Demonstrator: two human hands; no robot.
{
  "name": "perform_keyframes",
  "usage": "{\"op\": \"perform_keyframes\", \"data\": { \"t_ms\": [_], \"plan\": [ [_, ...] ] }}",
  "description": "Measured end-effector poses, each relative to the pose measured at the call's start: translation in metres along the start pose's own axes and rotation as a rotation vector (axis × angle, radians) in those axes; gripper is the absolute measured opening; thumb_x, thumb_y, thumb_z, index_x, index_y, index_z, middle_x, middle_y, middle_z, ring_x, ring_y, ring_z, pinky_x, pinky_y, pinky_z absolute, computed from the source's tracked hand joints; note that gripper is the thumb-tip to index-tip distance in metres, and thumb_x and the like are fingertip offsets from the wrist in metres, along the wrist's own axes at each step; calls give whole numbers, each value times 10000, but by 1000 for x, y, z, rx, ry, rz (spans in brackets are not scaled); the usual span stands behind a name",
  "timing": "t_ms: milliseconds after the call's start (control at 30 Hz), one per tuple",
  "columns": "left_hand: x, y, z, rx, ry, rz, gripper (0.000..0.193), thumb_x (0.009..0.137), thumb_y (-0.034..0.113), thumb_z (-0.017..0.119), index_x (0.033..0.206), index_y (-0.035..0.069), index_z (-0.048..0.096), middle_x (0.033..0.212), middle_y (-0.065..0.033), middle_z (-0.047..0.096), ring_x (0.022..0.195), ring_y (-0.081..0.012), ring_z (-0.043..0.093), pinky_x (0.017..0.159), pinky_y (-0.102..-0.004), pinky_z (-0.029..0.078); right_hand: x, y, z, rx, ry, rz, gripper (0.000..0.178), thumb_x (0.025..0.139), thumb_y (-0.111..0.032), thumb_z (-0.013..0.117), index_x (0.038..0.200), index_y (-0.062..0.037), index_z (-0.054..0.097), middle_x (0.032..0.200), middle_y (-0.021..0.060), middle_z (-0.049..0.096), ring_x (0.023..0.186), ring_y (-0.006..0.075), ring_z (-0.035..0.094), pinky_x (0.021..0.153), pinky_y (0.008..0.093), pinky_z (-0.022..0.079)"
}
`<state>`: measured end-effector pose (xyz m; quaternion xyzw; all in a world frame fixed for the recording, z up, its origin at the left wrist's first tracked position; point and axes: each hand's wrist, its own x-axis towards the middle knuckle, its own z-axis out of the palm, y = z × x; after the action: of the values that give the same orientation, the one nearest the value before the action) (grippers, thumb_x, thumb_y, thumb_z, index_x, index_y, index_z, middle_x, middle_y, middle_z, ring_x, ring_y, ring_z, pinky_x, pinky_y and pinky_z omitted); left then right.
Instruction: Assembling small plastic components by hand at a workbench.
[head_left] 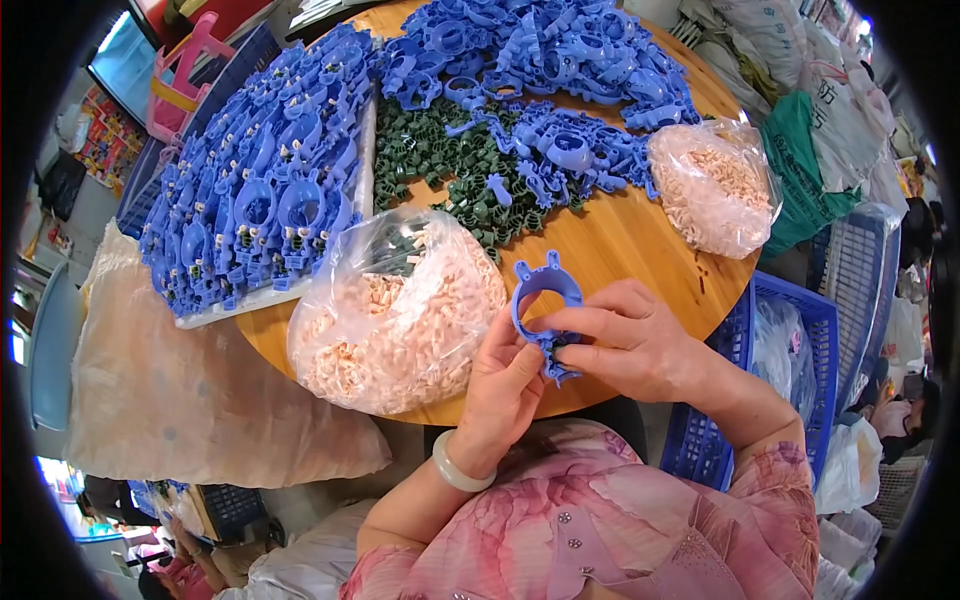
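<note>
Over the near edge of the table, a blue plastic part (pixel 549 285) with a round ring and two small ears on top is held between both hands. My left hand (pixel 505 385) is closed round its left side, thumb near the lower end. The fingers of my right hand (pixel 630 340) close on its lower right side, beside a small dark green piece (pixel 563 340) set in the part. Whether a smaller piece is between the right fingertips is hidden. Left of my hands lies a clear plastic bag (pixel 400 320) full of small pale pink pieces.
A white-edged board (pixel 367 150) at left carries rows of blue parts with green pieces. Loose blue parts (pixel 560 50) and dark green pieces (pixel 440 150) cover the far round table (pixel 640 240). Another bag of pink pieces (pixel 710 185) sits right. A blue crate (pixel 820 340) stands beside me.
</note>
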<state>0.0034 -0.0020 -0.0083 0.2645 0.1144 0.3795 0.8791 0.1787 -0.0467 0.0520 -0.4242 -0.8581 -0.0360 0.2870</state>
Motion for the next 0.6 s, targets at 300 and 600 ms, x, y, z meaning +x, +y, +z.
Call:
{"op": "perform_keyframes", "data": {
  "t_ms": [300,600],
  "plan": [
    [1,-3,-3,-28,5,-20,459,947,129,470,1378,74,324,1250,-75,511,1119,-201,534,925,-350,468,-1,-1,4,105,6,78,171,682,-137,689,840,-115,628,1120,20,571,936,222,552,801,362,425],
    [1,-2,-4,-169,-68,-146,508,937,138,496,1397,96,284,1259,-134,502,1078,-289,573,939,-384,456,52,23,-8,388,30,269,89,769,-21,640,857,-19,634,875,105,631,838,274,610,727,340,482]
  ]
}}
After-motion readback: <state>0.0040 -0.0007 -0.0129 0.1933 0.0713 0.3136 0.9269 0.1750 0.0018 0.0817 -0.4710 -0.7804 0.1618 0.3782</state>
